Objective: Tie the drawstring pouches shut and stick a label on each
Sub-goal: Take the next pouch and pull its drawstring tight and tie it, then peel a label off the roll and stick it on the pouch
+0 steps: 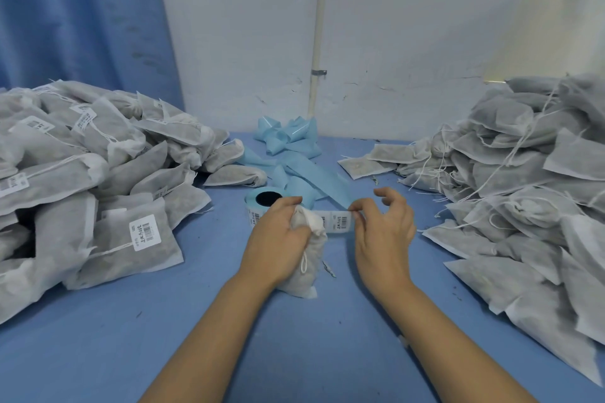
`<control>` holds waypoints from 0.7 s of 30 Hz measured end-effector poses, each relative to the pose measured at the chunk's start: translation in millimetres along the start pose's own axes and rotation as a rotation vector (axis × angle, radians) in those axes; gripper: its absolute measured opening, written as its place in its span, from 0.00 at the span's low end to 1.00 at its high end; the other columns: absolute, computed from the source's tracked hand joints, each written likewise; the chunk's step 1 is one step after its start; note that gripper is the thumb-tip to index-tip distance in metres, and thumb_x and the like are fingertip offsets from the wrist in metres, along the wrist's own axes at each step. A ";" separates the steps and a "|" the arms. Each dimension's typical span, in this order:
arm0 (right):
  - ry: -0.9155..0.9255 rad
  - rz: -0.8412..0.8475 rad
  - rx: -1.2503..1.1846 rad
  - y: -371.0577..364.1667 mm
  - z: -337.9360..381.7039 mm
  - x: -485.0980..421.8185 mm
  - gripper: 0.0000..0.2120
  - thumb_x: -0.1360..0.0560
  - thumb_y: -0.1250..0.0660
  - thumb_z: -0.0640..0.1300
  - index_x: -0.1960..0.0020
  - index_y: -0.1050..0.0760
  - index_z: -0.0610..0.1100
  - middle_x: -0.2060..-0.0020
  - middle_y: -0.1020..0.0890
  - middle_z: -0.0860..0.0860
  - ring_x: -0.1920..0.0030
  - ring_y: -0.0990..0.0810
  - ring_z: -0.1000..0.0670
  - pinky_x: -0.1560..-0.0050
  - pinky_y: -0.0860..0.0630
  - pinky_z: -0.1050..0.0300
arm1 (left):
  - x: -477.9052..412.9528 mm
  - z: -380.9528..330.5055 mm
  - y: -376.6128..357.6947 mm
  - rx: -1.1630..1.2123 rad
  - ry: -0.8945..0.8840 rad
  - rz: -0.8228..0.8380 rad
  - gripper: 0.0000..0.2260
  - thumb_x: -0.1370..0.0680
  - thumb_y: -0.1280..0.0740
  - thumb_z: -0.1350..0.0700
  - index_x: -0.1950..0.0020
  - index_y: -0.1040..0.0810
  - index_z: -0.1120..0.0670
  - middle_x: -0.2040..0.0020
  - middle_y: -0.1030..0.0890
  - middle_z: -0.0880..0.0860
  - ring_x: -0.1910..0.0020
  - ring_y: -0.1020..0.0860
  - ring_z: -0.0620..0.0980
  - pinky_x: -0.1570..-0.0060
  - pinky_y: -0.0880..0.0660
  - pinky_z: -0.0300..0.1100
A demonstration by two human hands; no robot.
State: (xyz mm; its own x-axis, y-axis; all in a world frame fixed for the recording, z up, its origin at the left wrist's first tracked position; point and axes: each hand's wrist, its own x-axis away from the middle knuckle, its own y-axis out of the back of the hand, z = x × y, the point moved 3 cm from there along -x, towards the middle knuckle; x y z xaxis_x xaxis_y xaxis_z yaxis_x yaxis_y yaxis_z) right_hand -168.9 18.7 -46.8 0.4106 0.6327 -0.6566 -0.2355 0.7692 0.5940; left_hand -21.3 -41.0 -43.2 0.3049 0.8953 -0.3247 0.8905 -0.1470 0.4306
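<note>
Blue tabletop (229,321) is supporting a drawstring pouch (312,258), long axis running toward the person, whose left hand (278,239) is gripping its neck while the right hand (383,231) is pinching the label (340,222) just right of it.

**Desk:** What do you count on the table (196,321)?

**Operator:** I count two hands, one left hand (278,239) and one right hand (383,232). One pouch (311,258), one label roll (262,203), one label strip (337,222), one tangle of blue backing (291,144). Two piles: one labelled heap (98,180), one unlabelled heap (523,190), their pouches beyond my counting
</note>
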 end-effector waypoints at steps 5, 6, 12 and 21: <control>0.009 0.021 -0.040 2.0 -2.8 0.3 0.07 0.22 0.37 0.38 0.48 0.21 0.44 0.50 0.28 0.45 0.49 0.30 0.43 0.52 0.39 0.55 | 3.2 1.5 0.3 0.086 0.014 0.022 0.06 0.30 0.36 0.61 0.62 0.25 0.49 0.59 0.25 0.45 0.58 0.25 0.43 0.58 0.31 0.38; 0.007 0.063 -0.100 1.3 -2.1 0.6 0.09 0.21 0.39 0.39 0.45 0.22 0.44 0.51 0.27 0.47 0.48 0.29 0.45 0.54 0.37 0.56 | 3.6 3.0 0.5 0.101 0.014 0.020 0.09 0.29 0.36 0.64 0.63 0.26 0.50 0.60 0.25 0.46 0.61 0.26 0.41 0.61 0.32 0.36; -0.200 0.307 -0.456 -10.1 -0.8 9.8 0.19 0.19 0.41 0.41 0.28 0.34 0.47 0.43 0.23 0.55 0.48 0.25 0.55 0.51 0.33 0.72 | 4.9 5.1 3.6 0.258 0.036 0.022 0.09 0.31 0.37 0.71 0.61 0.24 0.58 0.63 0.25 0.46 0.66 0.28 0.38 0.65 0.33 0.30; -0.304 0.379 -0.747 -16.1 2.9 9.6 0.10 0.22 0.36 0.39 0.47 0.26 0.53 0.51 0.20 0.60 0.54 0.24 0.71 0.55 0.31 0.77 | 7.0 2.3 3.7 0.288 0.075 0.059 0.15 0.41 0.39 0.60 0.57 0.23 0.62 0.63 0.24 0.47 0.63 0.27 0.41 0.63 0.31 0.32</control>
State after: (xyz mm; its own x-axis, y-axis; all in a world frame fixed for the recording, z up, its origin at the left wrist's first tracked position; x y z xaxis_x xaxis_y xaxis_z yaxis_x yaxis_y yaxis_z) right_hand -158.6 12.0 -61.3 0.3795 0.8870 -0.2632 -0.8720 0.4380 0.2188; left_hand -15.0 -36.3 -45.8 0.3429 0.9086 -0.2385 0.9342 -0.3034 0.1874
